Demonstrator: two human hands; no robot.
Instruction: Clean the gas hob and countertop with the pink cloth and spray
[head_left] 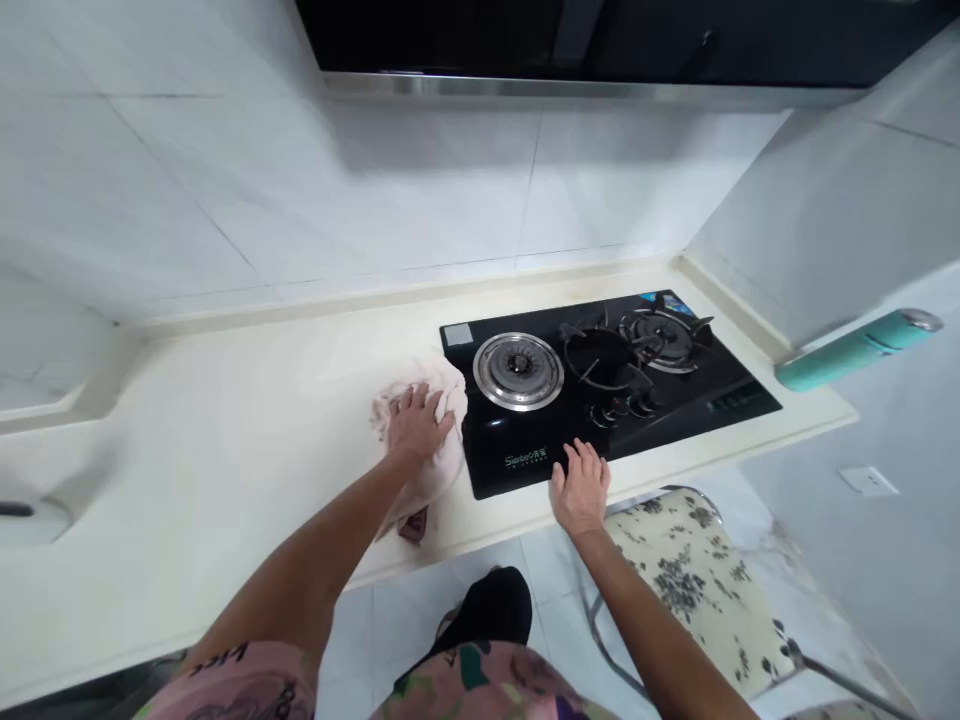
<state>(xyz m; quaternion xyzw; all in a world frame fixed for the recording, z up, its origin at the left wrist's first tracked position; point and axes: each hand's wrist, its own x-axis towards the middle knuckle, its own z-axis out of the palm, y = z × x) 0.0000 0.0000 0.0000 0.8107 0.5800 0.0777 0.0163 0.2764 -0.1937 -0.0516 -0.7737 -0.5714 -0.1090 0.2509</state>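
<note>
My left hand (pixel 415 421) presses flat on a pale pink cloth (pixel 433 470) that lies on the cream countertop (pixel 225 450), right beside the left edge of a black two-burner gas hob (pixel 525 465). Its fingers are spread over the cloth. My right hand (pixel 582 488) rests open on the front edge of the hob, fingers stretched out on the black glass, holding nothing. On the hob, the left burner (pixel 517 370) is bare and a pan support (pixel 607 362) sits loose between it and the right burner (pixel 664 335).
A teal bottle (pixel 855 350) lies at the counter's right end. A floral-patterned chair (pixel 690 575) stands below the counter at the right. White tiled walls enclose the corner, with a dark range hood (pixel 600 40) overhead. Part of a sink (pixel 30 515) shows at far left.
</note>
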